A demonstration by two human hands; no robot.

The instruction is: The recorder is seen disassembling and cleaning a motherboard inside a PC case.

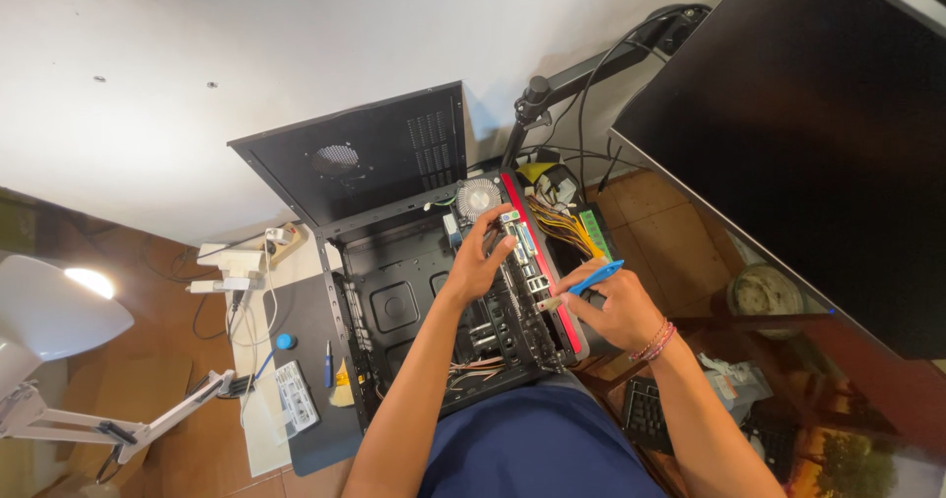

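Fingers of the left hand (480, 257) are pressing down on the motherboard (517, 291) inside the open black case (394, 306), spread wide and gripping nothing, just below the round cooler fan (479, 199). The right hand (613, 311) is closing around a blue-handled screwdriver (583, 284), its fingers wrapped tight on the handle, and the tip is pointing down-left toward the board's right edge beside the red strip (552, 281) of the case. Whether the tip is touching a screw cannot be told. The case is lying on its side near the back edge of the bench, against the wall, with its side panel (360, 153) leaning upright behind it and a bundle of yellow cables (562, 224) spilling out at the rear right corner. On a dark mat (310, 370) at the left edge of the bench are lying a small blue pen-like tool (328, 365) and a blue round cap (285, 341); a white lamp (49, 321) is shining from further left. As a judgement, the tip is likely to slip off and scrape the board if the driver is tilting, and the spread fingers are resting close to components that are easily bent.
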